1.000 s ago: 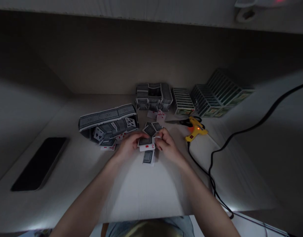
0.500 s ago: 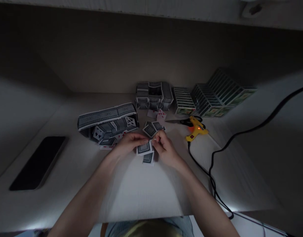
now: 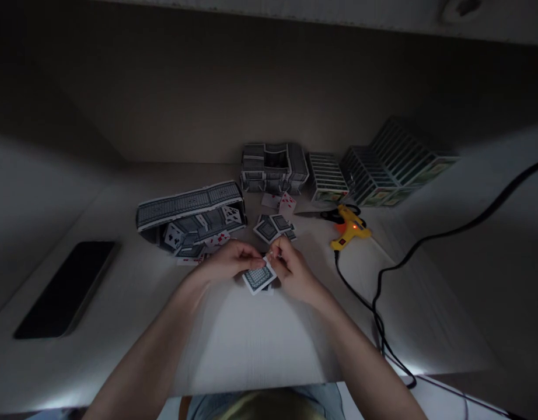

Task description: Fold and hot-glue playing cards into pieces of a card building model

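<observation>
Between my two hands is a playing card [image 3: 258, 279], its patterned back facing up and tilted. My left hand [image 3: 234, 259] pinches its upper left edge with thumb and fingers. At its upper right corner, my right hand [image 3: 293, 268] is closed, thumb and fingertips together on the card. Part of another card shows beneath it, mostly hidden. Just beyond my hands lie several loose cards [image 3: 269, 228], backs up. To the left stands a long open-sided box made of cards [image 3: 188, 205], with loose cards [image 3: 190, 242] in and before it.
A yellow glue gun [image 3: 351, 228] with a lit orange light lies at right, its black cable [image 3: 378, 309] trailing forward. Scissors [image 3: 315, 215] lie behind it. A phone [image 3: 67, 289] is at left. Card-built models [image 3: 273, 169] and slatted stepped pieces [image 3: 383, 166] line the back wall.
The held card has turned and now covers most of the card beneath it. Both hands have shifted slightly toward me.
</observation>
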